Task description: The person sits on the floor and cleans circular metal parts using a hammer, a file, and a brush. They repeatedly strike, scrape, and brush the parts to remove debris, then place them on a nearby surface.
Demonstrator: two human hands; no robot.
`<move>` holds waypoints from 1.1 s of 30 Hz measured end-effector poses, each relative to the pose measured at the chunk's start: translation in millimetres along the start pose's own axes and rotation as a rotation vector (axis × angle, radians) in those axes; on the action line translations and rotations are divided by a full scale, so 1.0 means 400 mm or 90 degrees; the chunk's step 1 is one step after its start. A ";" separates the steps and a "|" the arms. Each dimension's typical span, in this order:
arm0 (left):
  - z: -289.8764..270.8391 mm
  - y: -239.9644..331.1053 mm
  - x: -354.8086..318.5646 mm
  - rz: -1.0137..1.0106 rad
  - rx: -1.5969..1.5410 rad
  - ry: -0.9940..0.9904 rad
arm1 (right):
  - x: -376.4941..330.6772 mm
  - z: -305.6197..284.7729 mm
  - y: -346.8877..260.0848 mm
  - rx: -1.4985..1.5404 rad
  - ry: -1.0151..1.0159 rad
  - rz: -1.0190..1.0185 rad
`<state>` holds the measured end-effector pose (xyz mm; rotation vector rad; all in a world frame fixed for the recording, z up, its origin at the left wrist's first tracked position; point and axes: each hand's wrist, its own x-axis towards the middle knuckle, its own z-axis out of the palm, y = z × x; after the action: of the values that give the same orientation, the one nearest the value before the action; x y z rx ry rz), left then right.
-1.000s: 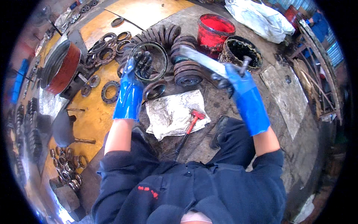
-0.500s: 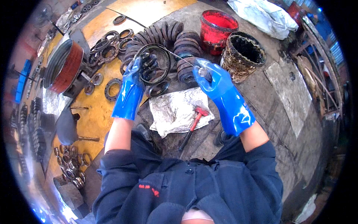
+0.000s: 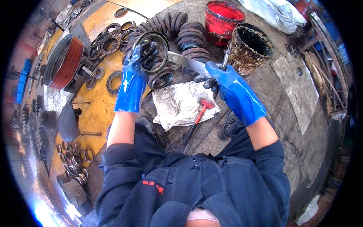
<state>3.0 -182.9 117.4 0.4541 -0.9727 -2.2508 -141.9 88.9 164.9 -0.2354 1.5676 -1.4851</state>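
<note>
My left hand (image 3: 132, 62), in a blue glove, is closed around the left side of a dark metal ring (image 3: 166, 49) held up above the floor. My right hand (image 3: 225, 81), also blue-gloved with blackened fingertips, grips a flat metal blade (image 3: 189, 63). A slim metal piece (image 3: 226, 59) sticks up at that hand; how it joins the blade is hidden. The blade's far end meets the ring's right edge. Below the hands, a grimy white cloth (image 3: 170, 108) lies on the floor, with a red-headed hammer (image 3: 206, 104) partly on it.
Stacked dark rings (image 3: 191, 39) stand beyond my hands. A red bucket (image 3: 211, 28) and a grease-caked bucket (image 3: 245, 56) are at the far right. Loose rings (image 3: 109, 45) and a rust-red drum (image 3: 70, 68) lie left. Small rings (image 3: 73, 159) sit at lower left.
My right hand has turned and moved slightly right, so the blade now shows its broad face instead of its thin edge. The ring has shifted a little away from me.
</note>
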 end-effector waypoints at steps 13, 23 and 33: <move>0.008 0.011 0.011 0.128 0.029 0.053 | 0.032 0.062 0.076 0.284 -0.033 0.145; -0.031 0.029 0.041 0.220 -0.012 0.059 | 0.061 0.027 0.147 0.632 -0.562 0.527; -0.032 0.015 0.028 0.133 0.065 0.050 | -0.026 0.051 0.037 0.067 -0.035 -0.150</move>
<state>3.9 -200.1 112.7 0.4595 -1.0479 -1.9895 -115.1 86.0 160.6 -0.4070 1.4510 -1.7238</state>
